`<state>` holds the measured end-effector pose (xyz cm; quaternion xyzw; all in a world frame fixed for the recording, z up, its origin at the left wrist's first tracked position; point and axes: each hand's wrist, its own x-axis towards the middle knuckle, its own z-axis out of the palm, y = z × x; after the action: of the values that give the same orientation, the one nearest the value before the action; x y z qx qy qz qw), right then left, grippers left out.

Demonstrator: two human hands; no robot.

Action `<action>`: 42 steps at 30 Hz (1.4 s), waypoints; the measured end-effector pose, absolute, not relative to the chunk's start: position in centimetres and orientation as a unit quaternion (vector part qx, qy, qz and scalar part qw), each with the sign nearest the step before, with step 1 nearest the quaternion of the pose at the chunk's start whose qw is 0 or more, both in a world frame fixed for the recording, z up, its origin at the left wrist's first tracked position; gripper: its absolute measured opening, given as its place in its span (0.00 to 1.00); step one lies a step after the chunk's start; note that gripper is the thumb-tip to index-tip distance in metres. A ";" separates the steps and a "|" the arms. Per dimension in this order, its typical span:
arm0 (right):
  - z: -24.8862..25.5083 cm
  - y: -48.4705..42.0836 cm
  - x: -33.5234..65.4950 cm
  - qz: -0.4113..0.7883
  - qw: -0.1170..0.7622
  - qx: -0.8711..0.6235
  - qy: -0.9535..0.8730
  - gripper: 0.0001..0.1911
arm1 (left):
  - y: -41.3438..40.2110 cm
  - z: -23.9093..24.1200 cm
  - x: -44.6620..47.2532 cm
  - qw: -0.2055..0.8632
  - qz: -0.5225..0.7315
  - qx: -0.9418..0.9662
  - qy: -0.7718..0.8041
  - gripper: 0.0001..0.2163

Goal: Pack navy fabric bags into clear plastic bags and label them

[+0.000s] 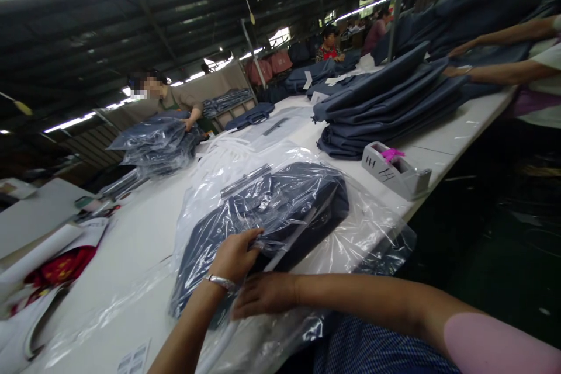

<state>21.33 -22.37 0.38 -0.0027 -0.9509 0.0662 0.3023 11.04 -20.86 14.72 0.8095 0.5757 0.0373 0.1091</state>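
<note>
Our left hand [234, 257] pinches the clear bag [280, 204] — whether our right hand [269, 294] grips, we can't tell — gentle tension should serve best.

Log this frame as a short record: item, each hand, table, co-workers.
item: dark blue fabric piece inside clear plastic
left hand: on the plastic, bracelet at wrist
right hand: at the plastic's near side, grip unclear
table: white; dark blue fabric stack beside a tape dispenser
co-workers: one at left, hand on a plastic-wrapped pile; another's arms at right
</note>
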 end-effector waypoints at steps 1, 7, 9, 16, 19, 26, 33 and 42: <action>0.1 -21.7 21.8 0.069 0.313 -0.033 -0.947 0.14 | -20.9 14.7 11.0 0.105 0.031 0.810 0.576 0.21; -0.5 -20.0 26.7 0.063 0.359 -0.274 -0.890 0.17 | -21.5 14.6 11.1 0.080 0.026 0.817 0.570 0.20; -0.6 -20.3 27.5 0.055 0.362 -0.315 -0.875 0.19 | -21.7 14.5 11.3 0.073 0.031 0.818 0.570 0.19; -2.1 -20.7 26.0 0.098 0.398 -0.354 -0.840 0.20 | -23.0 13.0 12.0 0.033 0.036 0.794 0.606 0.19; -2.4 -21.6 26.3 0.112 0.396 -0.334 -0.848 0.21 | -24.5 10.7 12.6 0.023 0.049 0.786 0.616 0.22; -1.1 -26.1 32.4 0.461 0.466 -0.324 -0.682 0.18 | -27.1 1.3 12.7 -0.113 0.194 0.810 0.542 0.25; 0.9 -23.3 38.7 0.746 0.584 -0.298 -0.116 0.15 | -26.7 -0.8 12.7 -0.148 0.235 0.798 0.535 0.32; 0.7 -26.8 45.3 0.595 0.633 -0.481 -0.121 0.11 | -27.3 -0.8 13.0 -0.153 0.218 0.789 0.553 0.32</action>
<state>45.28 -26.80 0.71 -0.4808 -0.1209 0.5946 0.6330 13.05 -27.33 -0.76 0.7894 0.5531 0.2182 -0.1526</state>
